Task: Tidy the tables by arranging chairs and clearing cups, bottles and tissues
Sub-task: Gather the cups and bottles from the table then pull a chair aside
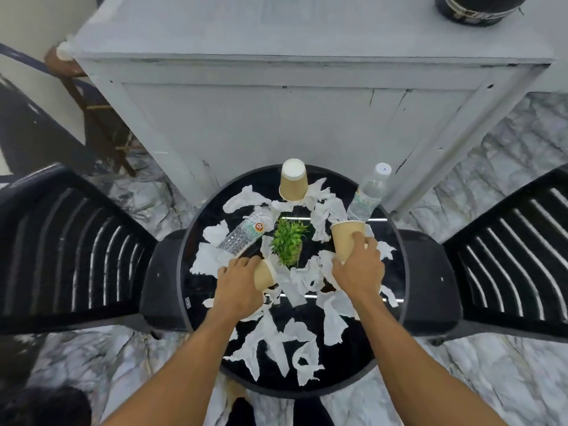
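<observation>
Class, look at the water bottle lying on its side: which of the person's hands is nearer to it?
Left. The left hand grips a tipped cup right beside the bottle; the right hand holds an upright cup beyond the plant.

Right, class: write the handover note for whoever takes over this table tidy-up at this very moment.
Left hand grips a tipped cup; right hand grips an upright cup.
A third cup stands upside down at the far edge.
The lying bottle is left of the plant; the standing bottle is far right.
Torn tissues litter the table.
Nothing looks cleared yet: cups, bottles and tissues remain.
Left chair and right chair flank it.
</observation>
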A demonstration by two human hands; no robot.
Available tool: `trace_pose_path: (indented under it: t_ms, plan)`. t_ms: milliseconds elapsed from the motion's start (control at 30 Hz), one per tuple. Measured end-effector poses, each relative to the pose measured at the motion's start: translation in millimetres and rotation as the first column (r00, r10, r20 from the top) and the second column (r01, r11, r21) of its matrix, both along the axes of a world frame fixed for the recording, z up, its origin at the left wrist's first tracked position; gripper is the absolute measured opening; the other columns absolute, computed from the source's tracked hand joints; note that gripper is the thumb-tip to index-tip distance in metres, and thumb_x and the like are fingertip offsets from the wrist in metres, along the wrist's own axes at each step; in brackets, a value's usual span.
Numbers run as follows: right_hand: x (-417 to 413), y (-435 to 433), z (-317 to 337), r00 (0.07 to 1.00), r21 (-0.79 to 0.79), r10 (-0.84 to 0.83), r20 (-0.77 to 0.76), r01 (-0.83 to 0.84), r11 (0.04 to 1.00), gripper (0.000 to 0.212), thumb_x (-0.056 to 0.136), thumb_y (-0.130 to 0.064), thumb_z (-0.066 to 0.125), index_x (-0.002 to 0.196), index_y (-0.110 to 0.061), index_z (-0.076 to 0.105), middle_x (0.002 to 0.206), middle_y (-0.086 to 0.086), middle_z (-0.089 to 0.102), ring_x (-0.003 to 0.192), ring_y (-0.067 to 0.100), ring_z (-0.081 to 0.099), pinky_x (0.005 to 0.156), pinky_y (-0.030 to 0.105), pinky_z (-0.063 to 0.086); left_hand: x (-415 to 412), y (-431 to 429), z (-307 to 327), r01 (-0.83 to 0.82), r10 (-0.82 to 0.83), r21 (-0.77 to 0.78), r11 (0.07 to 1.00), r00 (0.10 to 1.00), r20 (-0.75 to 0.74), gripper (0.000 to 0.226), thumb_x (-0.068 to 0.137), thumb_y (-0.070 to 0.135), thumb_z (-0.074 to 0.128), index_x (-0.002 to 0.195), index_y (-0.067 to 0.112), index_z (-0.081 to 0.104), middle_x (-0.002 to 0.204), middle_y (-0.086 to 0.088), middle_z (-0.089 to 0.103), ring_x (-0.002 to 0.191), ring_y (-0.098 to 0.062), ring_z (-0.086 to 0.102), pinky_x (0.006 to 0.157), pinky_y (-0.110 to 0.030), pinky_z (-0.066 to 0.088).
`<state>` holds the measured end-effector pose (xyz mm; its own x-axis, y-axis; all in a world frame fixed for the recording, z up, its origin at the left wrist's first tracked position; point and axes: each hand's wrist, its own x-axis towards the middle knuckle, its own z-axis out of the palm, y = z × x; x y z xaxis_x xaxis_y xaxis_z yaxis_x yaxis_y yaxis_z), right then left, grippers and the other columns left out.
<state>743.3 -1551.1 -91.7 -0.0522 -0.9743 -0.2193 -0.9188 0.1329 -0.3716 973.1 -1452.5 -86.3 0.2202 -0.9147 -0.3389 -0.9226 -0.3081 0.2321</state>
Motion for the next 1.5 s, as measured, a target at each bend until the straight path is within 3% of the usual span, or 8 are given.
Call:
trace_pose_path:
  t_ms: [300, 567, 733, 867, 1067, 1233, 1367, 1500]
  plan:
    - [6, -1, -1, 0.971, 0.028, -0.137, 0.199, 0.134, 0.991, 0.089, 0.078, -0.024, 0.076, 0.147, -0.018, 0.022, 0.132, 0.014, 0.051, 0.111, 0.037, 0.056, 0.088, 0.049, 0.049, 10, 33, 14, -0.211, 0.193, -0.125, 0.969, 0.970, -0.145, 0.078, 0.075, 0.036, 0.076, 0.144, 0.025, 0.041, 0.138, 0.005, 0.052, 0.126, -0.019, 0.043, 0.107, -0.041, 0.030]
    - [23, 60, 45, 0.947, -0.214, -0.163, 0.276, 0.226, 0.950, 0.080, 0.076, -0.023, 0.073, 0.145, -0.015, 0.032, 0.138, 0.011, 0.048, 0.116, 0.034, 0.054, 0.090, 0.051, 0.049, 24, 89, 35, -0.348, 0.250, -0.239, 0.906, 0.898, -0.362, 0.078, 0.074, 0.048, 0.077, 0.139, 0.030, 0.040, 0.131, 0.006, 0.053, 0.120, -0.017, 0.046, 0.099, -0.038, 0.044]
    - [64, 130, 83, 0.925, -0.370, -0.048, 0.376, 0.198, 0.908, 0.079, 0.078, -0.025, 0.073, 0.144, -0.020, 0.031, 0.143, 0.007, 0.041, 0.116, 0.033, 0.053, 0.090, 0.051, 0.050, 47, 154, 58, -0.443, 0.283, -0.324, 0.836, 0.854, -0.436, 0.072, 0.071, 0.054, 0.074, 0.133, 0.037, 0.041, 0.124, 0.012, 0.054, 0.112, -0.015, 0.053, 0.094, -0.044, 0.051]
    - [132, 195, 100, 0.892, -0.407, 0.136, 0.431, 0.058, 0.912, 0.083, 0.076, -0.026, 0.077, 0.146, -0.022, 0.032, 0.142, 0.005, 0.042, 0.119, 0.029, 0.052, 0.092, 0.047, 0.049, 86, 222, 69, -0.570, 0.356, -0.380, 0.728, 0.789, -0.502, 0.082, 0.070, 0.054, 0.075, 0.141, 0.035, 0.037, 0.131, 0.009, 0.052, 0.116, -0.014, 0.051, 0.100, -0.041, 0.048]
    - [262, 297, 104, 0.753, -0.379, 0.444, 0.485, -0.276, 0.883, 0.083, 0.072, -0.025, 0.081, 0.143, -0.021, 0.040, 0.137, 0.003, 0.048, 0.119, 0.025, 0.051, 0.094, 0.039, 0.047, 169, 335, 87, -0.741, 0.529, -0.444, 0.503, 0.671, -0.520, 0.070, 0.072, 0.048, 0.077, 0.133, 0.035, 0.045, 0.116, 0.015, 0.050, 0.106, -0.011, 0.049, 0.086, -0.030, 0.042]
    - [363, 373, 97, 0.605, -0.311, 0.602, 0.521, -0.522, 0.794, 0.085, 0.069, -0.027, 0.083, 0.143, -0.020, 0.041, 0.135, 0.001, 0.050, 0.119, 0.020, 0.052, 0.096, 0.037, 0.047, 237, 429, 79, -0.869, 0.695, -0.415, 0.270, 0.474, -0.540, 0.079, 0.069, 0.056, 0.073, 0.139, 0.036, 0.042, 0.128, 0.008, 0.055, 0.113, -0.016, 0.053, 0.095, -0.042, 0.050]
    - [441, 434, 83, 0.501, -0.253, 0.699, 0.509, -0.690, 0.678, 0.083, 0.071, -0.029, 0.080, 0.143, -0.022, 0.040, 0.134, -0.001, 0.050, 0.118, 0.020, 0.053, 0.094, 0.040, 0.050, 283, 502, 68, -0.917, 0.781, -0.396, 0.048, 0.282, -0.558, 0.081, 0.073, 0.050, 0.076, 0.143, 0.028, 0.043, 0.135, 0.005, 0.054, 0.123, -0.019, 0.050, 0.102, -0.042, 0.045]
    - [516, 486, 61, 0.392, -0.199, 0.772, 0.501, -0.815, 0.544, 0.084, 0.071, -0.035, 0.079, 0.144, -0.027, 0.037, 0.137, -0.002, 0.048, 0.121, 0.020, 0.051, 0.096, 0.046, 0.051, 329, 565, 53, -0.918, 0.833, -0.379, -0.114, 0.119, -0.541, 0.078, 0.070, 0.053, 0.076, 0.139, 0.035, 0.044, 0.130, 0.009, 0.056, 0.119, -0.017, 0.052, 0.100, -0.044, 0.048]
